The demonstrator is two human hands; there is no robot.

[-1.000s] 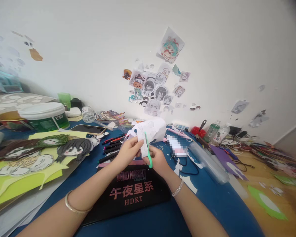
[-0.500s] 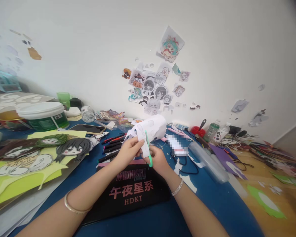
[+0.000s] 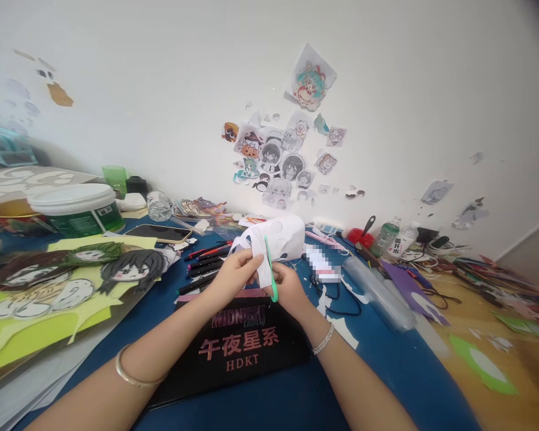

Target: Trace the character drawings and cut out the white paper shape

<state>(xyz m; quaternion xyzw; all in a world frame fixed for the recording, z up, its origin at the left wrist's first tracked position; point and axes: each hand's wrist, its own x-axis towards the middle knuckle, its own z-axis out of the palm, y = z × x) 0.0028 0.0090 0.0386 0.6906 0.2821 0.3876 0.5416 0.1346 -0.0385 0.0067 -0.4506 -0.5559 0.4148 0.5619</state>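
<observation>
Blue table (image 3: 233, 395) against white wall (image 3: 161, 108), black case (image 3: 242, 347) at near edge, left hand (image 3: 239, 272) pinching white paper (image 3: 276, 236) above it, right hand (image 3: 287, 287) gripping green scissors (image 3: 272, 269) at paper.

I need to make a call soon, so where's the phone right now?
In the head view, the phone lies on the left side of the blue table, just right of the white-lidded tub.
</observation>
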